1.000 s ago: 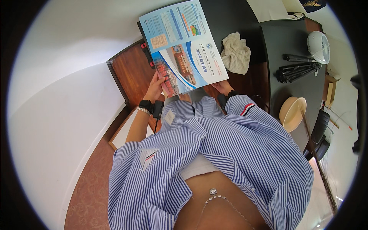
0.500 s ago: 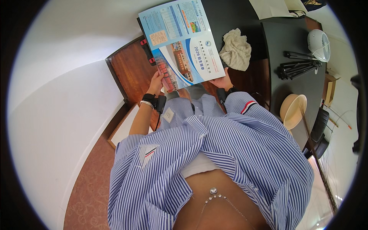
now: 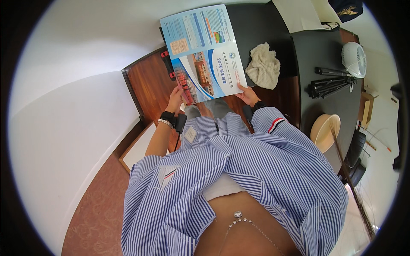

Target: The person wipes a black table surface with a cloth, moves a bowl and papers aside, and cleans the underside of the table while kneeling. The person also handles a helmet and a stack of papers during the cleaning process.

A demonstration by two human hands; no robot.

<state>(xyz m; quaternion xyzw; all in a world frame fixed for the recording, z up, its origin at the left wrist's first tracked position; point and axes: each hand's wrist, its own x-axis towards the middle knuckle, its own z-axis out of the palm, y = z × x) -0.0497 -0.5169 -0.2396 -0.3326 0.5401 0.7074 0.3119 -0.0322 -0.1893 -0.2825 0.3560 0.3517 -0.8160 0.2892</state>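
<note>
A large unfolded brochure (image 3: 209,70), printed in blue, white and red, is stretched out in front of me, its far part over a black desktop. My left hand (image 3: 175,100) is closed on its near left corner, thumb on the printed face. At the near right corner my right hand (image 3: 248,94) grips the edge, with the thumb on top and the other fingers largely beneath the sheet. A crumpled cream cloth (image 3: 263,66) lies on the black desk (image 3: 256,23), just right of the brochure. Partly covered by the brochure's left edge is a black and red object (image 3: 168,65).
On the right-hand desk stand a small white fan (image 3: 353,59), a folded black tripod (image 3: 331,85) and a cream bowl (image 3: 325,132). A pale bag (image 3: 299,15) rests at the far right. The white wall (image 3: 64,106) curves along my left, near a white board (image 3: 139,147) with a wooden frame.
The brochure sits slightly lower in the picture. My right thumb now shows on top of its corner, where before the hand was mostly under the edge.
</note>
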